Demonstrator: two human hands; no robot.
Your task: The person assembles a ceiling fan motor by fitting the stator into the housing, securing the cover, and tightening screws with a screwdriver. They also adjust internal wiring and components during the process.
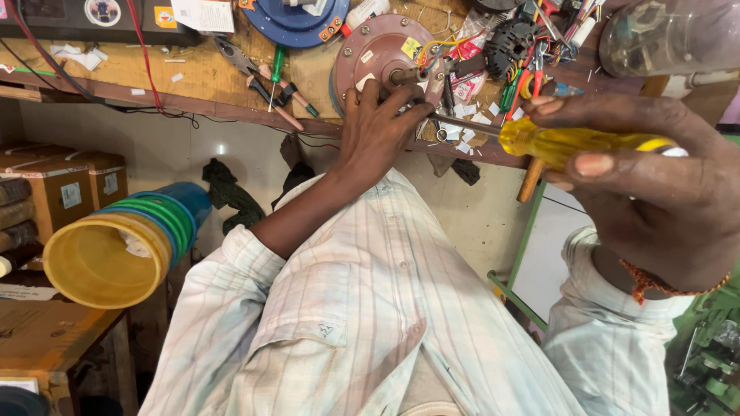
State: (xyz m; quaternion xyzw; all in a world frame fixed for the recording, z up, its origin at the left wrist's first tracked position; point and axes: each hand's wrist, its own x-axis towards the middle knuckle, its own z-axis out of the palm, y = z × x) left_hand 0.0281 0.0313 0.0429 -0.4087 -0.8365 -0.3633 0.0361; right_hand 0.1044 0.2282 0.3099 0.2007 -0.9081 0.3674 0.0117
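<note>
The round brown motor housing [378, 58] at the near edge of the cluttered tabletop [208, 77] is steadied by the left hand [378, 127], fingers closed around its central shaft. The yellow-handled screwdriver [570, 142], clasped in the right hand [655, 185], is angled at it; fastener work is judged under way. Careful tip seating is needed, with pliers [247, 65] and wires [532, 46] crowding both sides.

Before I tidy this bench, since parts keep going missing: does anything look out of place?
Yes. The stack of plastic buckets lies tipped on its side at the left, mouth toward the camera. White scraps are strewn over the bench near the right hand, which holds the screwdriver.
</note>
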